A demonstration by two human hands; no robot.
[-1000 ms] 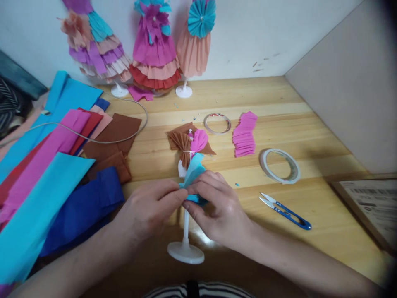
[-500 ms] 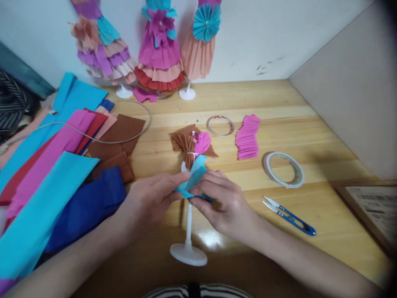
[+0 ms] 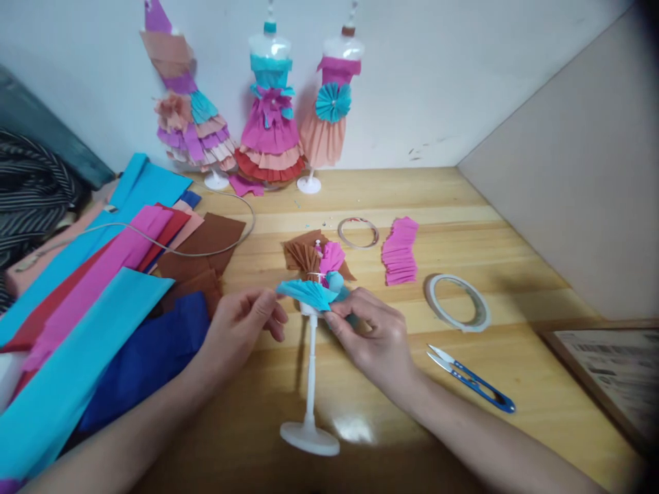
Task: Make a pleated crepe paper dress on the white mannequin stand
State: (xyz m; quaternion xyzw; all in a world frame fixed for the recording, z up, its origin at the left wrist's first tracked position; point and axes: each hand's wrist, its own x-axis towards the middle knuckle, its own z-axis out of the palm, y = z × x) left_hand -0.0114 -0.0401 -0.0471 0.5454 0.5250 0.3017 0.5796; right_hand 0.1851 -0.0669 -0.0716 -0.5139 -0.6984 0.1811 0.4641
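A small white mannequin stand [image 3: 310,370] rises at the middle of the table, its top dressed in pleated brown paper [image 3: 303,257] and a magenta piece [image 3: 332,257]. Gathered light-blue crepe paper [image 3: 309,292] wraps across the front of the form. My right hand [image 3: 373,329] pinches the right part of this blue paper between thumb and fingers. Just left of the paper is my left hand [image 3: 252,319], off it, with fingers loosely curled and apart and nothing held.
Three paper-dressed mannequins [image 3: 272,130] stand by the wall. Folded coloured papers [image 3: 77,343] lie left under a thin cable [image 3: 206,254]. Rightward are a pleated magenta strip [image 3: 400,252], thin ring [image 3: 341,237], tape roll [image 3: 432,305], blue snips [image 3: 476,387] and a framed board [image 3: 612,377].
My left hand has let go of the blue paper and moved left. The blue paper now spreads over the form's front, still pinched by my right hand. The view has tilted up.
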